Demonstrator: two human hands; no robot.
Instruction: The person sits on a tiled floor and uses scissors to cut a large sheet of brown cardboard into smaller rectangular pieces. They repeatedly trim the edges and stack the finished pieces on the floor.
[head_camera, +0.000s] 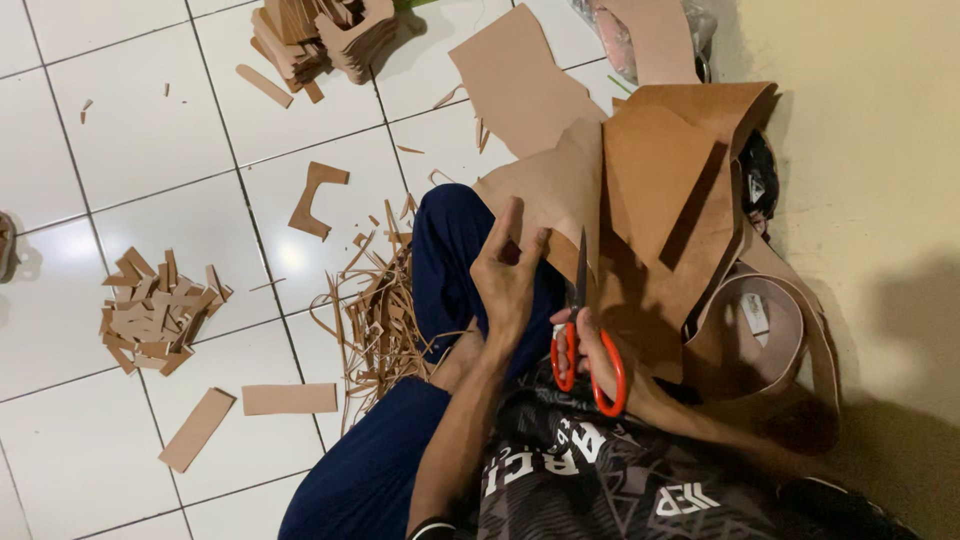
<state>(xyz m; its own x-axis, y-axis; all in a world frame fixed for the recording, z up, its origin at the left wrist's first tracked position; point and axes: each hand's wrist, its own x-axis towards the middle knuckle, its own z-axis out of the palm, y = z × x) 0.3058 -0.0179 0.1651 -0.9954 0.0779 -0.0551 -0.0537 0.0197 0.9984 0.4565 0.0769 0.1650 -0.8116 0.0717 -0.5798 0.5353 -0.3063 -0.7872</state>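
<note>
A pair of red-handled scissors (585, 335) is gripped by the right hand (590, 350), whose fingers are closed through the handle loops just above the lap. The dark blades are pointed away from the body and are set against the edge of a large tan leather sheet (650, 220). That sheet is folded and draped over the lap and the knee, toward the cream wall (870, 180) on the right. Its near edge is pinched by the left hand (510, 275), thumb and fingers closed on the material just left of the blades; the two hands are held close together but apart. A dark blue trouser leg (450, 250) is seen under the left hand. Beside it, on the white tiled floor (150, 140), a tangle of thin leather offcut strips (375, 315) is heaped. Two flat rectangular pieces (245, 410) are laid nearer the body, and a pile of small cut pieces (155, 315) lies farther left. A stack of shaped cut-outs (320, 40) is seen at the far edge.
</note>
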